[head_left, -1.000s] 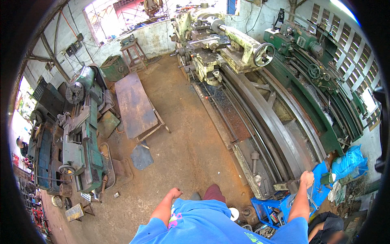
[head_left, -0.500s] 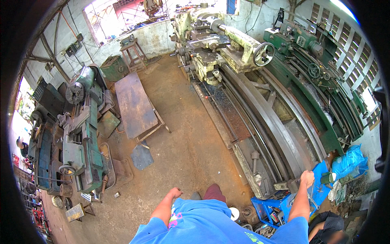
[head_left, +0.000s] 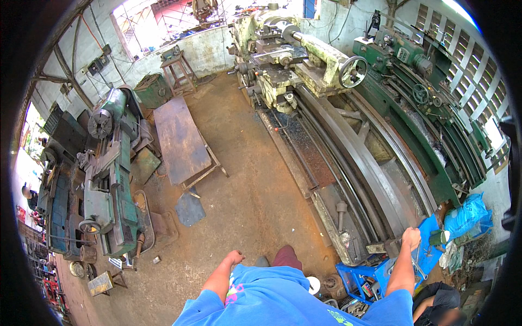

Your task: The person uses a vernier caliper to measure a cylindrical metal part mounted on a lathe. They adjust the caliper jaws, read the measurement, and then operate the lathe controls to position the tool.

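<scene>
1. Nothing has visibly moved over the past second: both arms and the machinery keep the places they had in the earlier views.

2. Largest in view, a long grey-green lathe (head_left: 348, 157) runs from the far wall down toward the person's right side, its bed the long axis of the scene; its near end stops just ahead of the right hand.

3. Beside it on the right lies a second, darker green lathe (head_left: 435, 119), parallel and close by.

4. Across the dirt floor (head_left: 250, 185), well apart on the left, stands a smaller green machine (head_left: 109, 179), with a rusty steel tabletop (head_left: 179, 138) between it and the big lathe.

5. At lower right a blue tool tray (head_left: 429, 244) sits at the foot of the lathe, with a blue crate (head_left: 359, 277) of oddments just below it and a blue sack (head_left: 467, 214) to its right.

6. Reaching forward, the right hand (head_left: 411, 237) is closed in a fist at the tray's upper edge; what it grips, if anything, cannot be told at this size. It is the nearer hand to tray and lathe end.

7. Hanging by the hip, the left hand (head_left: 235, 257) is loosely curled and holds nothing, well away from the tray.
</scene>
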Available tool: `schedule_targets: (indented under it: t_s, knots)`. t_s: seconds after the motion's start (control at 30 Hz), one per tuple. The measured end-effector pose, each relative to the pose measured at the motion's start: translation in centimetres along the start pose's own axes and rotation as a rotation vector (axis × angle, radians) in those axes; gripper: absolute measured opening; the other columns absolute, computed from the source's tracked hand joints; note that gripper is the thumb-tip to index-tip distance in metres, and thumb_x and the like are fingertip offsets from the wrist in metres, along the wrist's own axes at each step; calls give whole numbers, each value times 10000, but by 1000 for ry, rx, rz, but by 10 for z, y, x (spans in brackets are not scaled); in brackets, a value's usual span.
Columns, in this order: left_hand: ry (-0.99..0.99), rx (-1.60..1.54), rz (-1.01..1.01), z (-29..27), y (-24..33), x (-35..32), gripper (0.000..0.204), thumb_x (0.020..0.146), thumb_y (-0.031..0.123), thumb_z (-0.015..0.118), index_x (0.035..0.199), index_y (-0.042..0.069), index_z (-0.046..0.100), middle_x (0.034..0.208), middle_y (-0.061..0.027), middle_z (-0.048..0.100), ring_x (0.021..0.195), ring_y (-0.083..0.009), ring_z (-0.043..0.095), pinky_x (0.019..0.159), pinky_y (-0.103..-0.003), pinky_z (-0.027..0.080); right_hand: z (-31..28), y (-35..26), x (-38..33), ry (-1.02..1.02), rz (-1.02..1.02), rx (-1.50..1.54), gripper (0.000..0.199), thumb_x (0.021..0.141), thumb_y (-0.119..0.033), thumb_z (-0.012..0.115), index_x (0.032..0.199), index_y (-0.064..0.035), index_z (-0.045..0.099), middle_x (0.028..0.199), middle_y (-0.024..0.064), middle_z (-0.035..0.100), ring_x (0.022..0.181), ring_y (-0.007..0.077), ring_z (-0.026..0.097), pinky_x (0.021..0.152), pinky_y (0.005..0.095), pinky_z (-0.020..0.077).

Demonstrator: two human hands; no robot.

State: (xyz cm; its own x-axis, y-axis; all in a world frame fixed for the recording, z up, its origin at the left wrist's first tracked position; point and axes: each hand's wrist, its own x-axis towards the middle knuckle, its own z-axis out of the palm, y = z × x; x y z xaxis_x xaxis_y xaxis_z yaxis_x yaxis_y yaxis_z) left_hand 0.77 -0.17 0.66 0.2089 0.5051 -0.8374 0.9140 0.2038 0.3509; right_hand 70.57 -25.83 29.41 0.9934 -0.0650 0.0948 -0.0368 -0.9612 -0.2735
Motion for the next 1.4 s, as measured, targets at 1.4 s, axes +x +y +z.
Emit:
schedule_targets:
  t_s: [1.4]
  knots:
    - [11, -34, -14, -3, 2, -3, 590, 930, 319, 660, 1406, 2, 517, 1110, -159, 731, 942, -250, 725, 730, -376, 589, -5, -4, -3, -3, 22, 1, 325, 877, -279, 536, 1028, -59, 720, 1081, 217, 712, 1018, 393, 680, 892, 500, 523]
